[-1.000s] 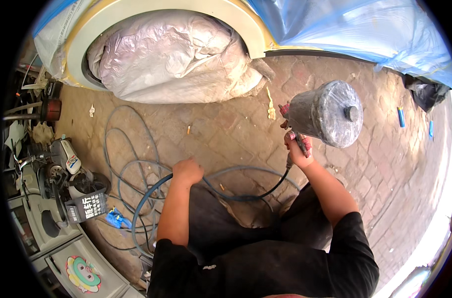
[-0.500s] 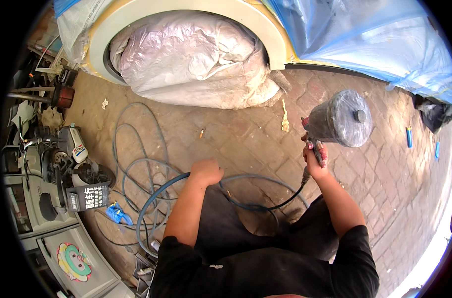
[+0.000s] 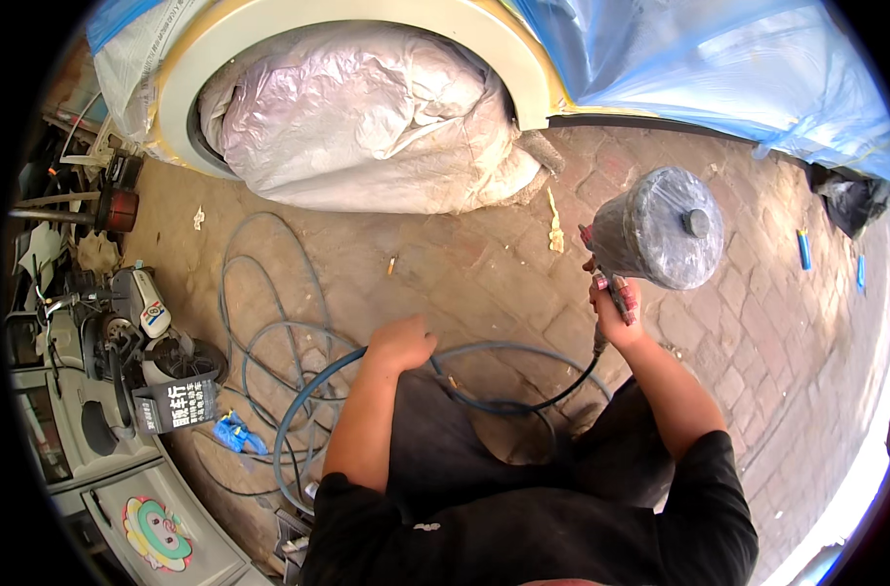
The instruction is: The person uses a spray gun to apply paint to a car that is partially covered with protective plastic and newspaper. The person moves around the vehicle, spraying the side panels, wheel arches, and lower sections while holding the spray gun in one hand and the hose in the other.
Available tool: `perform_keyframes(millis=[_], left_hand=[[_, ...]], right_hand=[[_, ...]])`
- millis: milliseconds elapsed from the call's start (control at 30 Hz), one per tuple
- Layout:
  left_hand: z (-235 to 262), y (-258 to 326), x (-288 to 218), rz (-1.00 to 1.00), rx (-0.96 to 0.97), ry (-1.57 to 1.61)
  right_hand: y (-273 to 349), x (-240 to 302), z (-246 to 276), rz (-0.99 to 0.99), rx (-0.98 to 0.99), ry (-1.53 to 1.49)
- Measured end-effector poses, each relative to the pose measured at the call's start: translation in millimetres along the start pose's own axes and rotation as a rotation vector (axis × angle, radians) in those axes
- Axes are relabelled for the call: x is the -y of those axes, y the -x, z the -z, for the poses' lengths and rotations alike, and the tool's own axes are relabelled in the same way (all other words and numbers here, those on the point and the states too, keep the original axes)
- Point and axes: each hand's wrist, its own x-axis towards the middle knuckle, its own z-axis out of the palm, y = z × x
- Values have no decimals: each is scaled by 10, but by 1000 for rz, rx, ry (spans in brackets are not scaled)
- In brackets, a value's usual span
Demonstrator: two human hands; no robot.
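Observation:
My right hand grips a paint spray gun by its handle, held up in front of me at the right. Its large grey cup, with a cloudy lid, leans toward the right. A hose runs down from the handle. Closed around a blue air hose, my left hand hovers over my left knee. Ahead is a pale wheel arch edged with yellow masking tape. A silvery cover hides the wheel, and blue film drapes the bodywork on the right.
Loops of hose lie on the brick paving at left and between my legs. Further left are a small motorbike, a grey van and crumpled blue plastic. A black bag sits at far right, near a blue tube-like object.
Both hands have shifted slightly left in the view, still holding the hose and the spray gun. The view itself has tilted a little.

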Motion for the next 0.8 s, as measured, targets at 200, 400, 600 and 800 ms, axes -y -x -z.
perform_keyframes(millis=[200, 400, 600, 800], left_hand=[[-38, -25, 17, 21, 1, -31], [30, -13, -36, 30, 40, -33], [60, -18, -70, 40, 58, -32], [74, -1, -89, 40, 52, -24]], right_hand=[[-21, -88, 14, 33, -22, -19], [-20, -33, 30, -44, -15, 13], [-9, -70, 33, -16, -27, 11], [-1, -79, 40, 15, -13, 31]])
